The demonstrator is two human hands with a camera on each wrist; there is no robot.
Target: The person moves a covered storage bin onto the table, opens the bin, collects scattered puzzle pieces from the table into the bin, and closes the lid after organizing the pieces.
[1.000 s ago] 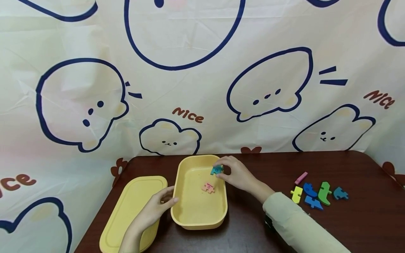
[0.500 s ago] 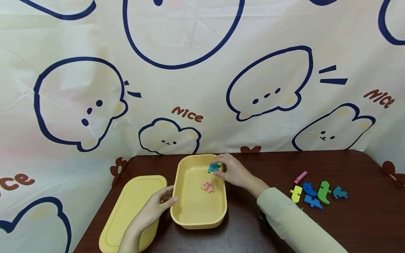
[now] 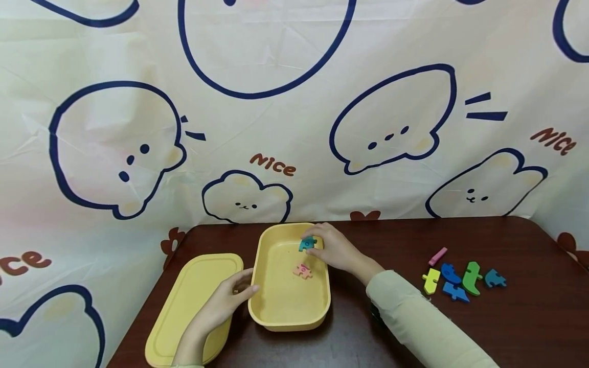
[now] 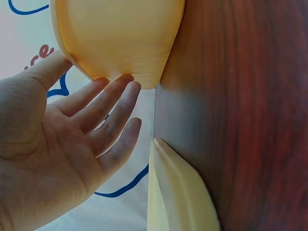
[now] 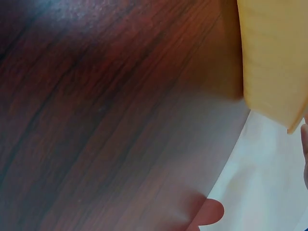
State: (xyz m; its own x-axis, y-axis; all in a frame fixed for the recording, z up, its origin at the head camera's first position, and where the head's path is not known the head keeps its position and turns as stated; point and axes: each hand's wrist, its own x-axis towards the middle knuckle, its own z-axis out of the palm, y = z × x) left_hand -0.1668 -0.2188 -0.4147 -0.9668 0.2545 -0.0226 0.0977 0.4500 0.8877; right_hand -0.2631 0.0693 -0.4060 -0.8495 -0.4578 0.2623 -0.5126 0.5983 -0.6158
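Note:
In the head view a yellow plastic box (image 3: 285, 306) stands on the table with a pink puzzle piece (image 3: 302, 271) lying inside. My left hand (image 3: 223, 301) holds its left side, thumb over the rim and fingertips against the outer wall, as the left wrist view shows. My right hand (image 3: 335, 248) reaches over the far right rim. Between its thumb and fingers it pinches a teal puzzle piece (image 3: 307, 244) above the box floor. The right wrist view catches only a sliver of fingers (image 5: 305, 144) beside the box's outer wall (image 5: 274, 57).
A flat yellow lid (image 3: 184, 301) lies left of the box, partly under my left forearm. On the right sit several loose puzzle pieces: pink (image 3: 437, 256), yellow (image 3: 431, 282), green (image 3: 471, 278), blue (image 3: 455, 292) and teal-blue (image 3: 495, 278). A printed cloth (image 3: 313, 128) hangs behind the table.
My right hand has shifted slightly left and further over the box, carrying the teal puzzle piece with it. The left hand, box and pink piece have stayed in place.

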